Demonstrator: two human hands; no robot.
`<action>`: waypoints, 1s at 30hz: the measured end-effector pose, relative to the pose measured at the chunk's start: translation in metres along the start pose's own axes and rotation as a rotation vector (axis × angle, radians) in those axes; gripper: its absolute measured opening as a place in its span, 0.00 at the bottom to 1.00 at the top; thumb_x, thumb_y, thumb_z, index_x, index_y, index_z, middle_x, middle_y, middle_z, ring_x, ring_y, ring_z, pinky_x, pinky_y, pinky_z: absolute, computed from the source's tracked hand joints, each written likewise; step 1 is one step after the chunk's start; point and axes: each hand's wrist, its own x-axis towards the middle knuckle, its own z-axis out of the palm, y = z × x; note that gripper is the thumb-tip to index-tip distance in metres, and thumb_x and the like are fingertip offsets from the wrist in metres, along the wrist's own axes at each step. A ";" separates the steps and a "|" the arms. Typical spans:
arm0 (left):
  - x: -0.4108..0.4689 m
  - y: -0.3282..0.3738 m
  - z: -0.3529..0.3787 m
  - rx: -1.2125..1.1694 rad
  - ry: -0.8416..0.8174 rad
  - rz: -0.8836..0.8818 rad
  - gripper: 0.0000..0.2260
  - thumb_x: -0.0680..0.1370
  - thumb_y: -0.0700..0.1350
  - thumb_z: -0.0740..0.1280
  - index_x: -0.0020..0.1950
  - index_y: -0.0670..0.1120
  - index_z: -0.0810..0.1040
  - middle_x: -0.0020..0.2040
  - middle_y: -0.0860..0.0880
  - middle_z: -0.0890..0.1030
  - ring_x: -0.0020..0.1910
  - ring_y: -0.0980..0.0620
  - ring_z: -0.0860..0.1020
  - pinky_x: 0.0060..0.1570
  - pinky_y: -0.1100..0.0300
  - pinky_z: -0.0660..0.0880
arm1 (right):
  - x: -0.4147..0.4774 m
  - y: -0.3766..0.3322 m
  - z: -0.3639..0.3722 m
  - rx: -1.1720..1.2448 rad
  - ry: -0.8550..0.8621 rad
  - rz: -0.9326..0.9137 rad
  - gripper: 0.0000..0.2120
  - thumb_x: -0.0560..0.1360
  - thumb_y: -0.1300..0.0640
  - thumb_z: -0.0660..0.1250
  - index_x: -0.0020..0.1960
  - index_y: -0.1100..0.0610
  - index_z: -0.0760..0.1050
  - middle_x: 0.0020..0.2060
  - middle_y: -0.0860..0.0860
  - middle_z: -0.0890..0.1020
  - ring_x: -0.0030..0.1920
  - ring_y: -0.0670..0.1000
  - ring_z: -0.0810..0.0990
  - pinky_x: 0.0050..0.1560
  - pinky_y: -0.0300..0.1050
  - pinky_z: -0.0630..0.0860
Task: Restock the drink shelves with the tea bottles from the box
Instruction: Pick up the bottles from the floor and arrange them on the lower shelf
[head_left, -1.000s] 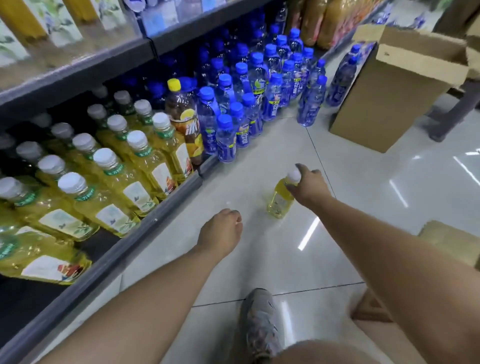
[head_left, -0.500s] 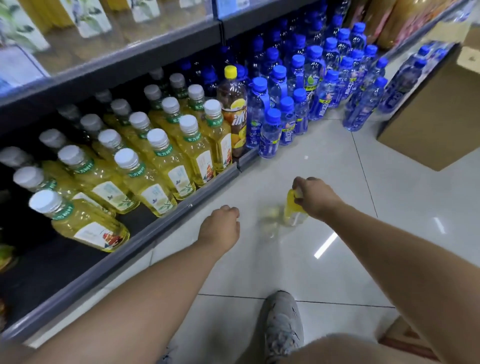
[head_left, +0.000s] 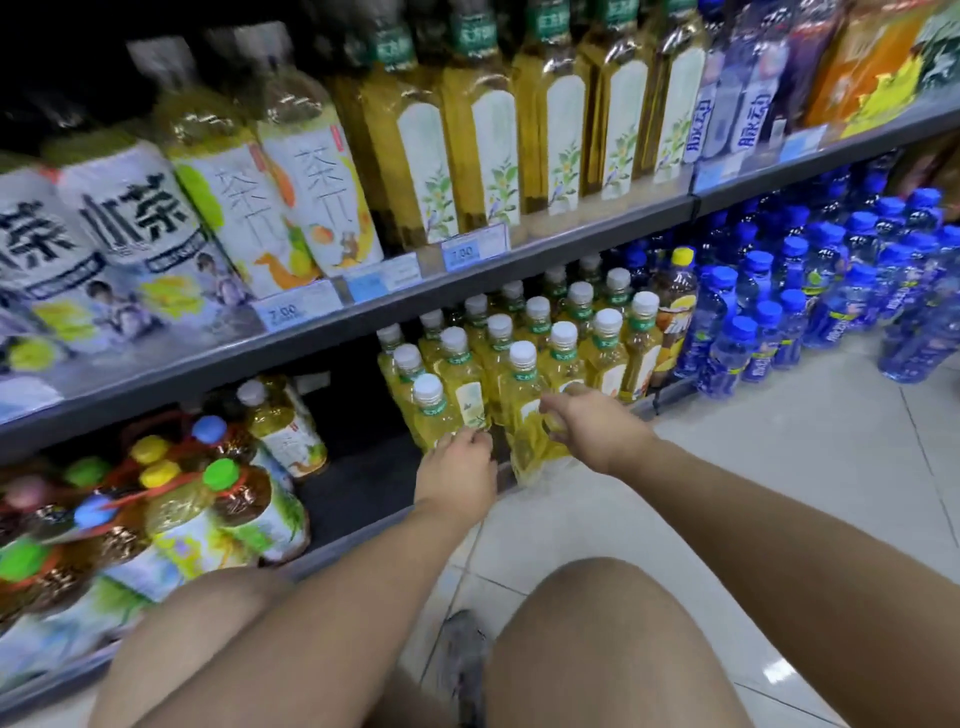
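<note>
Several yellow tea bottles with white caps (head_left: 563, 332) stand in rows on the bottom shelf (head_left: 363, 530). My right hand (head_left: 592, 423) is shut on one more tea bottle (head_left: 522, 415). It holds the bottle upright at the shelf's front edge, in front of the rows. My left hand (head_left: 457, 465) is just left of it, its fingers curled against the base of the front-left bottle (head_left: 431, 410). The box is out of view.
A dark bare stretch of shelf (head_left: 358, 447) lies left of the tea rows, then mixed bottles with coloured caps (head_left: 208, 499). Blue-capped bottles (head_left: 769, 322) crowd the shelf and floor to the right. Large tea bottles (head_left: 483, 130) fill the upper shelf. My knee (head_left: 597, 639) and shoe (head_left: 462, 660) are below.
My right hand has carried the tea bottle from the floor up and left to the shelf's front edge. My left hand has reached forward to the front bottles. The view has swung left, away from the box.
</note>
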 end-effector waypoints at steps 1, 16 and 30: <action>-0.003 -0.010 -0.004 -0.001 0.006 -0.035 0.13 0.81 0.48 0.59 0.63 0.47 0.75 0.60 0.48 0.74 0.60 0.44 0.73 0.53 0.52 0.72 | 0.006 -0.011 -0.003 0.002 0.007 -0.027 0.16 0.79 0.57 0.66 0.66 0.52 0.70 0.57 0.57 0.75 0.53 0.61 0.78 0.50 0.49 0.76; 0.014 -0.065 0.003 -0.202 -0.043 -0.241 0.17 0.81 0.50 0.61 0.69 0.49 0.71 0.66 0.49 0.71 0.63 0.45 0.71 0.56 0.47 0.76 | 0.099 -0.060 0.022 -0.026 -0.038 -0.074 0.19 0.76 0.64 0.65 0.64 0.50 0.71 0.57 0.54 0.72 0.45 0.54 0.77 0.50 0.53 0.80; 0.019 -0.082 0.026 -0.250 -0.110 -0.195 0.16 0.82 0.49 0.61 0.69 0.51 0.71 0.64 0.52 0.69 0.61 0.47 0.73 0.55 0.48 0.77 | 0.145 -0.062 0.033 -0.053 -0.074 -0.010 0.27 0.75 0.69 0.64 0.70 0.50 0.69 0.64 0.58 0.69 0.50 0.58 0.79 0.51 0.53 0.81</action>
